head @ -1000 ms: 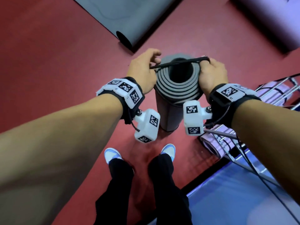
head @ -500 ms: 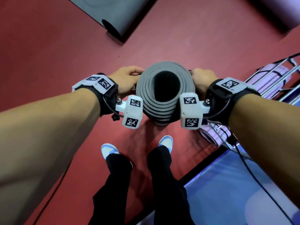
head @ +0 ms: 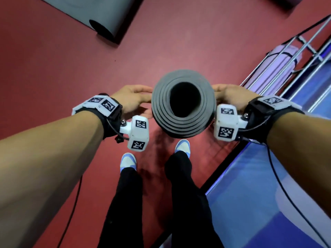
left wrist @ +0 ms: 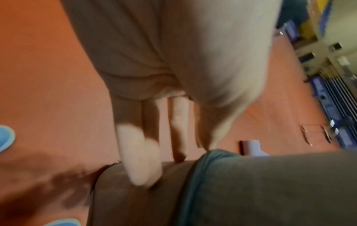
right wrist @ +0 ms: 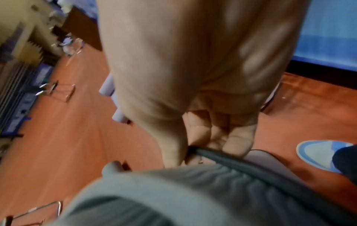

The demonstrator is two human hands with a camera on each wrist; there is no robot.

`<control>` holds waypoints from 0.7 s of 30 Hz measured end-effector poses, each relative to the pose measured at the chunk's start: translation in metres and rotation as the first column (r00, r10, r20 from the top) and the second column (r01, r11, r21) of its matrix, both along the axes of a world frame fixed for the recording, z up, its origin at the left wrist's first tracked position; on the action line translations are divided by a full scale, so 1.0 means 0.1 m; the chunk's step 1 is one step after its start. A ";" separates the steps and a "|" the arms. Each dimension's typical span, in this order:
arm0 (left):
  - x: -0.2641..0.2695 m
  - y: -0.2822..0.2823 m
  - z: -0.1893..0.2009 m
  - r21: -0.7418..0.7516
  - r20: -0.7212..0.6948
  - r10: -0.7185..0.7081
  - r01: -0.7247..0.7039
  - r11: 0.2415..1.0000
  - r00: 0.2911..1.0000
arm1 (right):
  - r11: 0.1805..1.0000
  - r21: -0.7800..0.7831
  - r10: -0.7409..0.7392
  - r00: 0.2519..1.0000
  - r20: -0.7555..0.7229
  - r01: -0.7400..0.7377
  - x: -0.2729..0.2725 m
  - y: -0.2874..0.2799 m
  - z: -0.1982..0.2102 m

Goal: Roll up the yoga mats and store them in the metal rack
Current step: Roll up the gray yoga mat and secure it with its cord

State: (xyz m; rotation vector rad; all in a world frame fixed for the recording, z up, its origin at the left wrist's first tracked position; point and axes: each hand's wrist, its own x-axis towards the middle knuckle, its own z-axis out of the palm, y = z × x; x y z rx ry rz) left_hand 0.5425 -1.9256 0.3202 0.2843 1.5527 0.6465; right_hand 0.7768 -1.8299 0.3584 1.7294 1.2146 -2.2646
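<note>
Grey foam fills the middle of the head view: the rolled grey mat is standing on end above the red floor, its open coil facing the camera and hiding its own lower length. The left hand and right hand are pressing against its opposite sides; their fingertips are disappearing behind the roll. At the right edge the metal rack is cut off by the frame, with a lilac rolled mat lying inside it. Another grey mat is lying partly unrolled at the top. The wrist-band markers are showing only black-and-white code squares, no readable writing.

The left wrist view is blurring heavily. The left hand's fingers are lying nearly straight on the mat's side, relaxed rather than clenched.

In the right wrist view, the right hand's thumb and fingers are pinching a dark strap that is running across the mat; the background shelving is too smeared to read.
</note>
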 end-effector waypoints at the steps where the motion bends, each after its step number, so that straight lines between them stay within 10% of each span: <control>1: 0.01 0.03 0.02 -0.009 0.000 -0.073 0.073 0.997 0.997 | 1.000 0.024 -0.017 1.000 0.020 0.017 0.03 -0.08 -0.01; 7: 0.17 -0.19 0.10 0.064 0.023 -0.307 0.305 0.950 0.952 | 0.979 0.156 -0.164 0.962 0.217 0.132 0.30 -0.62 0.05; 12: 0.33 -0.37 0.02 0.132 -0.193 -0.406 0.434 0.891 0.893 | 0.967 0.216 0.002 0.849 0.528 -0.137 0.46 -0.97 0.02; 16: 0.42 -0.35 0.03 0.159 -0.267 -0.390 0.440 0.884 0.881 | 0.993 0.045 -0.120 0.949 0.293 0.112 0.57 -1.33 -0.12; 21: 0.66 -0.28 0.14 0.165 -0.120 -0.251 0.268 0.949 0.961 | 0.883 0.099 -0.470 0.873 0.134 0.460 0.56 -1.60 -0.17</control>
